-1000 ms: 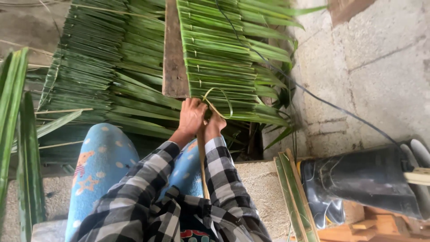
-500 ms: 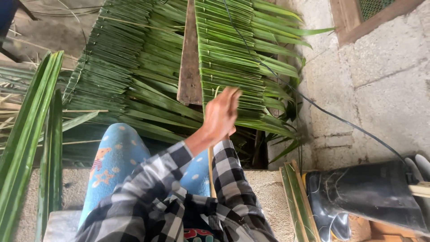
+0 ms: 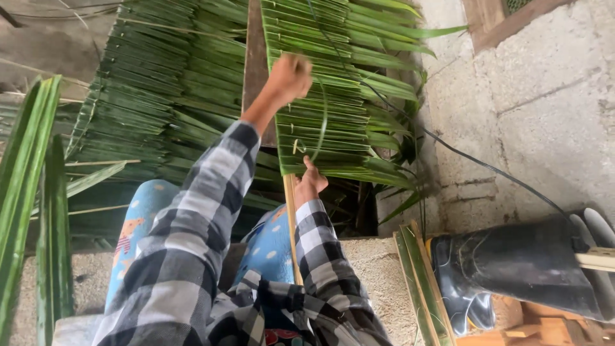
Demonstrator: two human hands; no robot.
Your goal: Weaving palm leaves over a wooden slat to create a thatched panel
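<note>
Rough concrete walling backs a woven panel of palm leaves [image 3: 333,109], against whose near edge the right hand [image 3: 311,184] is pressed, closed on a pale stick [image 3: 291,224]. Since a second ago, the left hand [image 3: 289,75] has been raised, fisted around a thin green strip [image 3: 322,122], drawing the stitch taut. Beyond the right wrist, a black rubber boot [image 3: 519,269] is seen; contents cannot be told.

A rough thatch-making yard: stacked palm-leaf panels [image 3: 160,96], concrete wall [image 3: 532,115], rubber boot [image 3: 519,269].
</note>
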